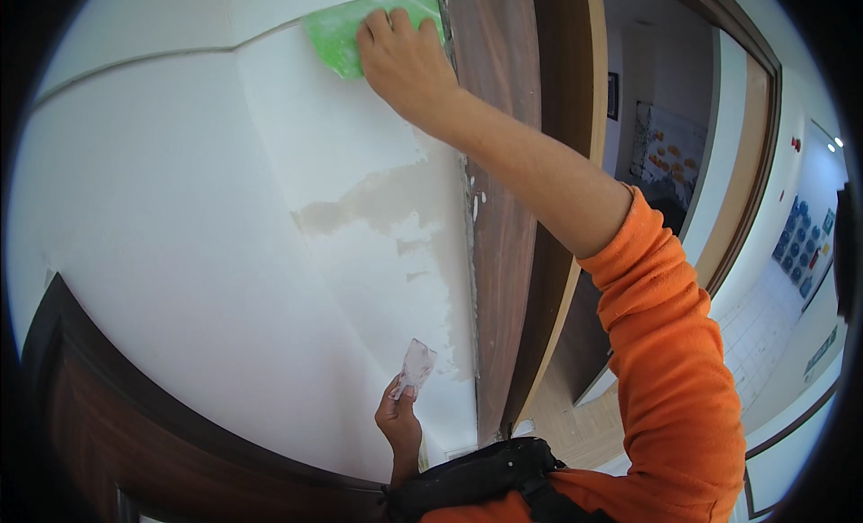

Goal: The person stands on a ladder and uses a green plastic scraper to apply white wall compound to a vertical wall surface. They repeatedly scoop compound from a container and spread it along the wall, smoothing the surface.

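High on the white wall, my right hand presses a green plastic spreader, smeared with white, flat against the surface beside the door frame. Its fingers are closed over the sheet. Lower down, my left hand pinches a small pale scraper with smudges on it, its wide end pointing up. Between the two hands, a greyish patch of bare or damp surface with ragged edges shows on the wall, running down along the frame.
A brown wooden door frame with a chipped, gapped edge stands right of the wall. Beyond it an open doorway shows a room with a picture. A dark wooden door is at lower left. Blue water bottles stand far right.
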A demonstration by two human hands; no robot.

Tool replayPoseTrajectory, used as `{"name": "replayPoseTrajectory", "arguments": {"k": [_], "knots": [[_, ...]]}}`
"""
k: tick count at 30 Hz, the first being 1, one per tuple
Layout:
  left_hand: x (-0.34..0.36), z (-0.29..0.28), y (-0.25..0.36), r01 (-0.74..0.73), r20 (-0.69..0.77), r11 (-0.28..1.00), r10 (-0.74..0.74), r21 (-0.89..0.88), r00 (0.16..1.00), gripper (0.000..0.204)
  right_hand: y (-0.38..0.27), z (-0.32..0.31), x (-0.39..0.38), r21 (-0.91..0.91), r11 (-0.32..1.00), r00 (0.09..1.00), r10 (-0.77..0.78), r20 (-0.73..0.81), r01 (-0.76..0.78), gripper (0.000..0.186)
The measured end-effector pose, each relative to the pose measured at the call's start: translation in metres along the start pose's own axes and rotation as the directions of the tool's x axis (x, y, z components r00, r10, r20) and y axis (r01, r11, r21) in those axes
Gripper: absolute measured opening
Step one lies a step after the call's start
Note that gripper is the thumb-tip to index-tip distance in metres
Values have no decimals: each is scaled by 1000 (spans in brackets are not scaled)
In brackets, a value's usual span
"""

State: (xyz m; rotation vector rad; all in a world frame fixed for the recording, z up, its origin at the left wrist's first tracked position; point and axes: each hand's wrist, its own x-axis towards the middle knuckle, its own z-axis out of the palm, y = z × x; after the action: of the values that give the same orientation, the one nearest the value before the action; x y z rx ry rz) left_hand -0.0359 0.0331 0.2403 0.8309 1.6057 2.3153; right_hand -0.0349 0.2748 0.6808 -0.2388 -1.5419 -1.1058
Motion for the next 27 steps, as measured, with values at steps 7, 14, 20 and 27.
{"name": "replayPoseTrajectory", "arguments": {"k": [7,14,20,27], "knots": [[-1,-3,-2,-27,-32,999,28,32,999,31,-3,-47,-12,213,977,999,9,-49,2,19],[0,8,-1,-23,-19,999,23,25,1000,30,123,-94,96,441,867,934,73,351,-234,33],[-3,-5,3,21,-26,998,-20,55,999,30,103,-84,103,509,855,914,-122,386,-101,30],[-1,-6,-4,41,-31,999,-40,34,999,29,90,-58,104,380,922,902,-223,370,72,28]]}}
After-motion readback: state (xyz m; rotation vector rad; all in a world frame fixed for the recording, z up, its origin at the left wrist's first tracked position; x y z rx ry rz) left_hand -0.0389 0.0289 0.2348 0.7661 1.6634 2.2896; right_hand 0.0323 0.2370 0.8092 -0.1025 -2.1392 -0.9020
